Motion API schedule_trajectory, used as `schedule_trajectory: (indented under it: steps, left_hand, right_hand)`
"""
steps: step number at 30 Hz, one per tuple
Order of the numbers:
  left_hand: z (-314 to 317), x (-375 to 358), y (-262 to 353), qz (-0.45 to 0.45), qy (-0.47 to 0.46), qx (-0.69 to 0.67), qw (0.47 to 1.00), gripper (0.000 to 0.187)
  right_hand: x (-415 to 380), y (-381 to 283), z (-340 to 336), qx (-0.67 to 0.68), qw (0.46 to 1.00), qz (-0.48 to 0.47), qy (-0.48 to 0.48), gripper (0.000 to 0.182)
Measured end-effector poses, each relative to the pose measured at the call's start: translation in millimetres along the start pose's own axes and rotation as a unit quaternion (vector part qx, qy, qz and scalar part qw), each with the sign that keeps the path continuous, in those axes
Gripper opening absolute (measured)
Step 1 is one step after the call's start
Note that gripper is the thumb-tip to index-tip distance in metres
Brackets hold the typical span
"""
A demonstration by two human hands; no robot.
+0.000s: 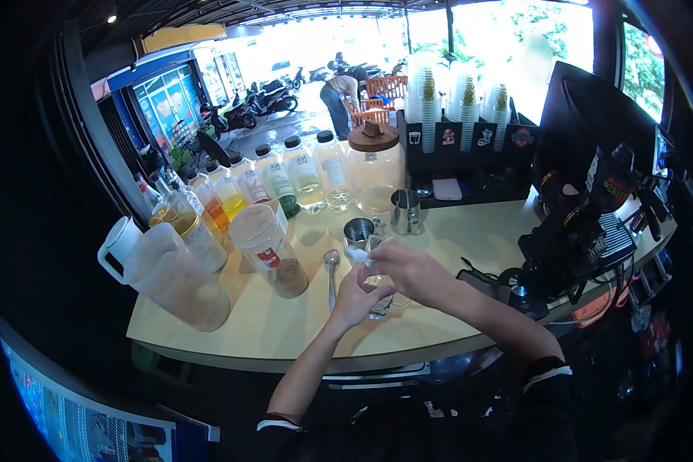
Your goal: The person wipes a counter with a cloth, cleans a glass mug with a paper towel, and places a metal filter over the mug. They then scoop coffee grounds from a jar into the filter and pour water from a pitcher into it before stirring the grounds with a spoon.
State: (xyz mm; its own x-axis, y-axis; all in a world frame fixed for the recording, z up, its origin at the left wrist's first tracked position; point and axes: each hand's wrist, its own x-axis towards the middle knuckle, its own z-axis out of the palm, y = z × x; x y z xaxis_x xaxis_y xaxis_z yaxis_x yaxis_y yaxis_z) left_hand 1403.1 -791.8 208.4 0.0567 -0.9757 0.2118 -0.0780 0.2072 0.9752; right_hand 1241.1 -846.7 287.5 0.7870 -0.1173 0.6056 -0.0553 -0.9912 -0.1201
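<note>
Both my hands meet over the counter near its front edge. My left hand (354, 296) is closed in beside a clear glass mug (379, 309), its fingertips near a small white crumpled piece (358, 255). My right hand (403, 269) has its fingers pressed around that white piece, above the mug. What my left fingers grip is too small to make out. Just behind my hands is a steel cup (359, 229), with a steel pitcher (405, 211) to its right. A long metal spoon (331, 277) lies left of my left hand.
Plastic pitchers (179, 281) and a clear container (269, 250) stand on the left. Bottles (304, 177) and a lidded jar (375, 173) line the back. Stacked cups (462, 92) stand behind; a black coffee machine (577, 223) is right. A person (336, 104) bends over outside.
</note>
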Motion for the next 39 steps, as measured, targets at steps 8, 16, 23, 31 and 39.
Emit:
schedule_trajectory:
  steps: [8,16,23,31,39]
  left_hand:
    - [-2,-3,0,-0.046,-0.005,-0.074,0.996,0.065]
    - [-7,-6,1,-0.05,-0.065,-0.147,0.986,0.064]
    - [-3,-11,17,0.018,-0.034,-0.024,0.999,0.078]
    - [-2,-10,18,0.047,0.0,0.073,0.996,0.078]
    - [-4,-10,14,0.046,0.0,0.101,0.994,0.078]
  right_hand:
    - [-15,20,-16,0.02,0.985,0.126,0.117,0.025]
    - [-13,41,-17,-0.041,0.984,0.088,0.153,0.022]
    - [0,39,-38,0.451,0.837,0.269,0.156,0.02]
    - [7,40,-35,0.443,0.844,0.282,-0.108,0.022]
    - [-1,51,-27,0.533,0.783,0.294,-0.126,0.022]
